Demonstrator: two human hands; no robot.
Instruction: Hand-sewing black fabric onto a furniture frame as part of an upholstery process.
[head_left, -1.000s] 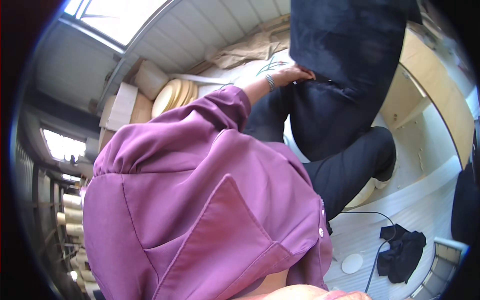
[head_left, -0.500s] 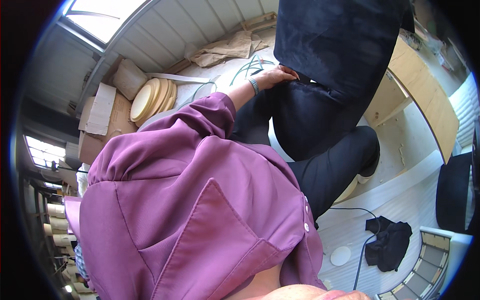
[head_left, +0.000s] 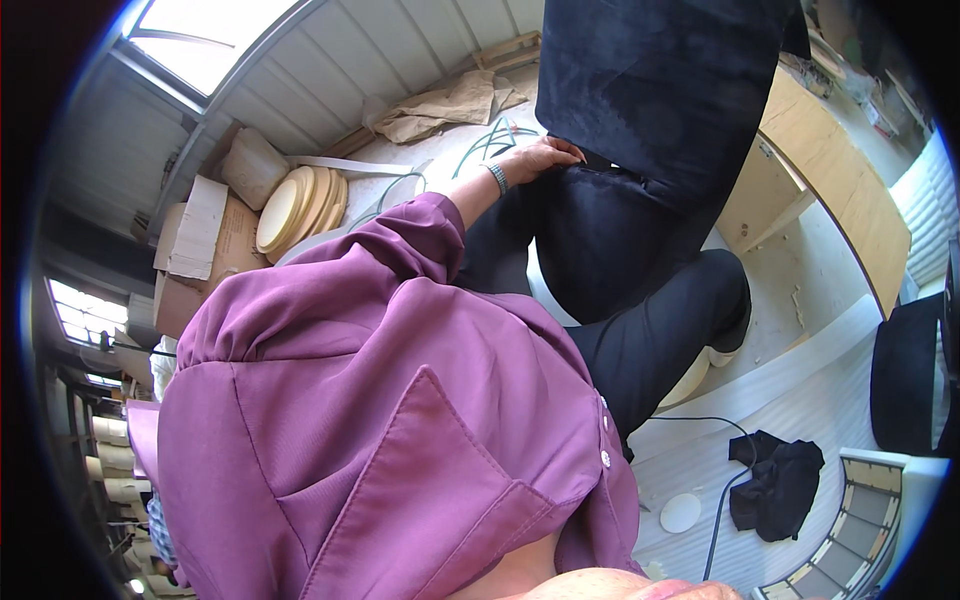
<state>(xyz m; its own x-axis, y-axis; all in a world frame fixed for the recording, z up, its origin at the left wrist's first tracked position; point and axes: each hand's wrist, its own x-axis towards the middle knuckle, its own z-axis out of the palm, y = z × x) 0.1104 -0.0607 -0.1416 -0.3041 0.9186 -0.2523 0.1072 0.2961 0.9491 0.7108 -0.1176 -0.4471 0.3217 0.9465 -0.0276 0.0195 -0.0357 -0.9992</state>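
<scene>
One left hand [head_left: 548, 155] is resting at the lower edge of one large black cloth piece [head_left: 655, 85], which is hanging across the upper middle of the view, just above the person's lap. Its fingertips are sitting close together against that edge, though I cannot tell whether any fabric is being pinched between them. The right hand is lying out of sight, so its grip cannot be told. One metallic wristband [head_left: 497, 179] is circling the left wrist, and one purple sleeve [head_left: 425, 235] is ending on the forearm. One bent leg in black trousers [head_left: 675, 315] is showing below the cloth, with one pale shoe [head_left: 722, 356] partly visible. To the left, at least three round pale discs [head_left: 285, 212] are leaning in a stack beside one brown cardboard box [head_left: 235, 240]. Farther back, one crumpled brown sheet [head_left: 445, 110] is lying near several loops of green cord [head_left: 485, 150]. One curved wooden board [head_left: 835, 180] is standing on the right. Below it, one black fabric bundle [head_left: 775, 490], one white disc [head_left: 681, 513] and one dark cable [head_left: 718, 525] are lying on white sheeting [head_left: 790, 395], the cable touching the bundle.
</scene>
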